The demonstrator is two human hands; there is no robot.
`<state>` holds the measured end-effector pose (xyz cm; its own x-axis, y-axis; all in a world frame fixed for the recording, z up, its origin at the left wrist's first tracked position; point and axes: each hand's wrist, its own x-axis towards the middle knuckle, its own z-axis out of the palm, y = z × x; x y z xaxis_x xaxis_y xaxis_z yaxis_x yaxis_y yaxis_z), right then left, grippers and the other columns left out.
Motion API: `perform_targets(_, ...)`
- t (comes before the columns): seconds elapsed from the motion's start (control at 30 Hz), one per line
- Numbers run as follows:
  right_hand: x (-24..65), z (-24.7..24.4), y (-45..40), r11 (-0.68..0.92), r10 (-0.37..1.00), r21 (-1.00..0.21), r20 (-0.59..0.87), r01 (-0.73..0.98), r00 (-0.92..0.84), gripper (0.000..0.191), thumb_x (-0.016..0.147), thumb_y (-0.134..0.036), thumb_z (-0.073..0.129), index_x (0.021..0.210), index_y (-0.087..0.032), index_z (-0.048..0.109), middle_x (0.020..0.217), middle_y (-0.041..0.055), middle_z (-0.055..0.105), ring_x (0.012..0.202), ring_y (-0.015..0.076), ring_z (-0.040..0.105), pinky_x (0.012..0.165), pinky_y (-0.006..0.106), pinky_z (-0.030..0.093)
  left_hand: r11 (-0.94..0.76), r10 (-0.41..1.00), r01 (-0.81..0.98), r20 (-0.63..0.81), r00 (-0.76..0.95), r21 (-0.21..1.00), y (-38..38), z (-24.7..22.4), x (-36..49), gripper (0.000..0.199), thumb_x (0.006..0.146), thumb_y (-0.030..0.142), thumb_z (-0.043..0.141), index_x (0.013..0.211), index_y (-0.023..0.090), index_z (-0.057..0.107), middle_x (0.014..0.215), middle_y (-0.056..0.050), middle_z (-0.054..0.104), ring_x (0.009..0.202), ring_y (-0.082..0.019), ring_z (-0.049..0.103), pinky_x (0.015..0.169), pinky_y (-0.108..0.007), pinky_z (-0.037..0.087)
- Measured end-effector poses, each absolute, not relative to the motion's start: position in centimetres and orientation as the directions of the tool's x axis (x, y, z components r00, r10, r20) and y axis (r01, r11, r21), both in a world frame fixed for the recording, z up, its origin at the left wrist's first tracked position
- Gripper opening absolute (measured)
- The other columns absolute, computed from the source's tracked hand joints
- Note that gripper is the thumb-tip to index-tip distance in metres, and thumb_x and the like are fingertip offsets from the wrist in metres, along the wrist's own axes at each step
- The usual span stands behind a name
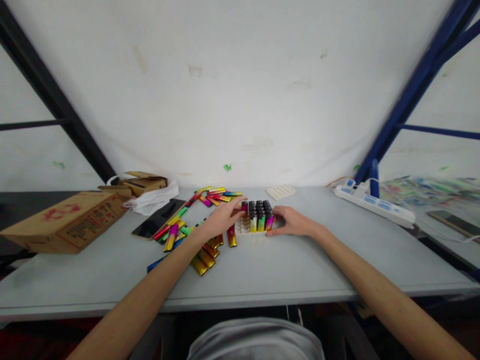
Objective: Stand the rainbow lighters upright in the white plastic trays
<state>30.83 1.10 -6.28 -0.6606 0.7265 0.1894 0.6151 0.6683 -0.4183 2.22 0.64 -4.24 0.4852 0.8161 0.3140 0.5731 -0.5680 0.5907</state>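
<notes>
Fingers [237, 201] curled, my left hand [222, 218] meets a magenta lighter [245, 206] (hold unclear); my half-spread right hand [291, 221] touches a white gridded tray [242, 226]. Brown cardboard box [67, 220]: print illegible.

Toward six o'clock, upright lighters [261, 222] have black tops and bodies shading yellow into green or magenta. Around eight, loose lighters [171, 237] gleam metallic gold, red, green and blue. At nine, a brown box [88, 217] bears red print; at three, a white power strip [377, 202] has blue panels.
</notes>
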Motion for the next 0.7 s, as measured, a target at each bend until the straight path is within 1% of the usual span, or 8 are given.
perform_targets(0.1, 30.9, -6.3, 1.1, 0.667, 0.726, -0.43, 0.193, 0.608, -0.659, 0.055, 0.076, -0.067, 0.077, 0.092, -0.016, 0.063, 0.082, 0.0038, 0.062, 0.071, 0.0187, 0.053, 0.065, 0.029, 0.039, -0.593, 0.805, 0.622, 0.371, 0.462, 0.512, 0.5, -3.2, 1.3, 0.044, 0.089, 0.026, 0.055, 0.132, 0.019, 0.06, 0.112, -0.01, 0.075, 0.101, -0.023, 0.072, 0.093, -0.036, 0.054)
perform_targets(0.17, 30.8, -6.4, 1.2, 0.665, 0.727, -0.447, 0.2, 0.599, -0.657, 0.055, 0.075, -0.066, 0.078, 0.093, -0.016, 0.063, 0.082, 0.003, 0.062, 0.07, 0.0179, 0.052, 0.064, 0.028, 0.038, -0.594, 0.802, 0.686, 0.38, 0.461, 0.421, 0.3, -2.3, 0.6, 0.027, 0.086, 0.026, 0.055, 0.107, 0.017, 0.069, 0.097, -0.009, 0.075, 0.088, -0.022, 0.07, 0.083, -0.033, 0.054)
perform_targets(0.23, 30.8, -6.5, 1.2, 0.657, 0.731, -0.464, 0.199, 0.594, -0.653, 0.056, 0.074, -0.065, 0.079, 0.095, -0.016, 0.063, 0.081, 0.0024, 0.062, 0.069, 0.0169, 0.051, 0.062, 0.027, 0.038, -0.545, 0.836, 0.764, 0.291, 0.464, 0.346, 0.0, -1.6, 0.0, 0.017, 0.084, 0.03, 0.057, 0.081, 0.017, 0.068, 0.077, -0.006, 0.071, 0.072, -0.02, 0.066, 0.069, -0.03, 0.049)
perform_targets(0.3, 30.8, -6.6, 1.3, 0.645, 0.74, -0.472, 0.192, 0.601, -0.644, 0.055, 0.073, -0.064, 0.079, 0.095, -0.016, 0.063, 0.08, 0.0017, 0.061, 0.067, 0.0159, 0.049, 0.061, 0.027, 0.037, -0.485, 0.873, 0.809, 0.134, 0.469, 0.33, -0.3, -1.2, -0.2, 0.023, 0.082, 0.037, 0.059, 0.069, 0.018, 0.063, 0.065, -0.003, 0.067, 0.062, -0.018, 0.061, 0.059, -0.028, 0.042)
perform_targets(0.37, 31.0, -6.6, 1.4, 0.637, 0.75, -0.466, 0.19, 0.614, -0.634, 0.054, 0.073, -0.061, 0.08, 0.095, -0.015, 0.062, 0.08, 0.0015, 0.061, 0.067, 0.0156, 0.049, 0.06, 0.027, 0.037, -0.455, 0.876, 0.829, -0.008, 0.483, 0.325, -0.6, -1.3, -0.1, 0.03, 0.08, 0.044, 0.061, 0.064, 0.019, 0.06, 0.061, -0.003, 0.065, 0.058, -0.018, 0.059, 0.055, -0.027, 0.037)
perform_targets(0.43, 31.4, -6.5, 1.6, 0.628, 0.76, -0.459, 0.191, 0.628, -0.621, 0.052, 0.073, -0.059, 0.08, 0.095, -0.015, 0.062, 0.082, 0.0019, 0.061, 0.068, 0.0157, 0.049, 0.061, 0.027, 0.037, -0.449, 0.873, 0.856, -0.078, 0.481, 0.255, -0.8, -1.6, 0.2, 0.037, 0.08, 0.051, 0.061, 0.059, 0.02, 0.058, 0.058, -0.004, 0.063, 0.056, -0.019, 0.058, 0.054, -0.029, 0.035)
perform_targets(0.57, 32.1, -6.1, 1.7, 0.595, 0.787, -0.46, 0.167, 0.659, -0.594, 0.053, 0.075, -0.061, 0.078, 0.097, -0.015, 0.064, 0.081, 0.0019, 0.061, 0.067, 0.016, 0.049, 0.06, 0.027, 0.037, -0.407, 0.911, 0.911, -0.038, 0.41, 0.065, -0.8, -2.5, 0.7, 0.046, 0.081, 0.056, 0.057, 0.053, 0.021, 0.055, 0.056, -0.009, 0.061, 0.057, -0.023, 0.056, 0.054, -0.031, 0.033)
perform_targets(0.7, 32.4, -6.0, 1.7, 0.594, 0.79, -0.452, 0.169, 0.666, -0.59, 0.055, 0.076, -0.063, 0.076, 0.099, -0.014, 0.065, 0.083, 0.0033, 0.063, 0.069, 0.0172, 0.051, 0.062, 0.028, 0.039, -0.411, 0.908, 0.903, -0.029, 0.418, 0.124, -0.7, -3.2, 1.0, 0.036, 0.08, 0.04, 0.057, 0.05, 0.022, 0.05, 0.049, -0.005, 0.053, 0.052, -0.02, 0.051, 0.053, -0.031, 0.029)
